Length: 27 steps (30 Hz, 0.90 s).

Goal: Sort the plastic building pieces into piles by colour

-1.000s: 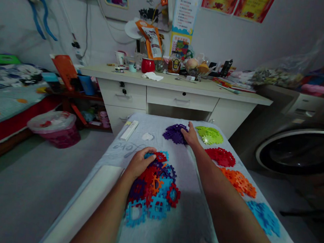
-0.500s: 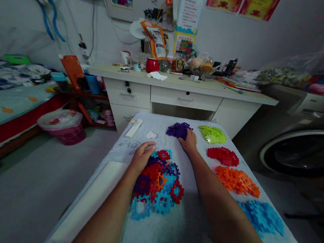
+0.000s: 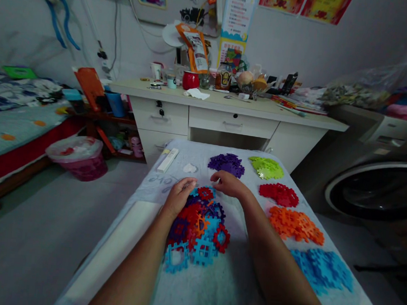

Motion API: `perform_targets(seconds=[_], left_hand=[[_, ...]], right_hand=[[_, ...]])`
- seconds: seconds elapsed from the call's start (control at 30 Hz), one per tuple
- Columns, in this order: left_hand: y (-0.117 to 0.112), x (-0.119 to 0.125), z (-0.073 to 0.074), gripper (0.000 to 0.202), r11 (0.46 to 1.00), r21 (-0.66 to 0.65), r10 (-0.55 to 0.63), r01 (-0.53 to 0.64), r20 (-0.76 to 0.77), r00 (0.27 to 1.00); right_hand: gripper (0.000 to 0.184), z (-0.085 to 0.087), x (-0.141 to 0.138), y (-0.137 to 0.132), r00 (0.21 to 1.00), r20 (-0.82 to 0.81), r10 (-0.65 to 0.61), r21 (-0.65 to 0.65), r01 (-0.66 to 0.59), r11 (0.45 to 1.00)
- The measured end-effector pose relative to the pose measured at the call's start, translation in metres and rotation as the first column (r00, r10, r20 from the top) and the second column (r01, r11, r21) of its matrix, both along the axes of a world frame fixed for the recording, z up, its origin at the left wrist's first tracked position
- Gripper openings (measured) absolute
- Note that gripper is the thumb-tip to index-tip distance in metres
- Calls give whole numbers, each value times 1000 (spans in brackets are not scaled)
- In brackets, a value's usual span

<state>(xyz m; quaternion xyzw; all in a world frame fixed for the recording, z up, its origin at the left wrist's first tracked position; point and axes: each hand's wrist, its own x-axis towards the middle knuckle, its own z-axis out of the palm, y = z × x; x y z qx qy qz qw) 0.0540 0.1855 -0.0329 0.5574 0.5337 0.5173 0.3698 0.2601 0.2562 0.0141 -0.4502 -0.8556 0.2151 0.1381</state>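
White drawers and a pale-topped desk (image 3: 207,105) stand against the far wall in the head view, with a front-loading washing machine (image 3: 372,151) at right. Before them lies my cloth-covered table (image 3: 228,290), bearing a mixed heap of toothed interlocking plastic tiles (image 3: 203,251) at centre. Sorted piles lie beyond and to the right: purple (image 3: 226,164), yellow-green (image 3: 266,168), red (image 3: 279,194), orange (image 3: 295,224) and blue (image 3: 322,269).

My left hand (image 3: 180,195) curves loosely at the heap's far left edge; I cannot tell whether it grips a tile. My right hand (image 3: 229,183), fingers bent inward, lies between the purple pile and the heap; whether it holds anything is hidden.

Each tile is probably light, stiff and fairly slick, unlikely to break, though its teeth may snag a neighbour. Opposite outer edges, or the bar of an open window, should offer the best hold.

Legible writing: a grey script "Love" (image 3: 157,179) on the cloth. Characters on the wall chart (image 3: 236,14), the orange pouch (image 3: 197,51) and the dark-labelled jar (image 3: 223,77) are too small to read.
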Motion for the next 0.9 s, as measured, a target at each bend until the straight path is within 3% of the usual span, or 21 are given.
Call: perform_targets(seconds=[0.13, 0.3, 0.5, 0.63, 0.77, 0.9], left_hand=[[-2, 0, 2, 41, 1000, -6, 4, -4, -4, 1000], [-2, 0, 1, 41, 1000, -9, -10, 10, -30, 999], [2, -2, -7, 35, 999, 14, -28, 29, -86, 996], [2, -1, -8, 31, 999, 10, -45, 46, -98, 994], [2, 1, -6, 27, 998, 5, -67, 67, -95, 993], [3, 1, -8, 27, 997, -8, -75, 74, -76, 994]], right_hand=[[32, -9, -8, -9, 985, 155, 74, -14, -72, 997], [34, -14, -2, -7, 993, 120, 0, -21, 3, 1000], [21, -11, 5, -4, 990, -99, -98, -186, 79, 979], [18, -15, 10, -1, 938, -304, -164, -296, 70, 953], [21, -19, 16, 4, 862, -449, -235, -301, 102, 948], [19, -22, 17, 10, 782, -516, -350, -285, 229, 931]])
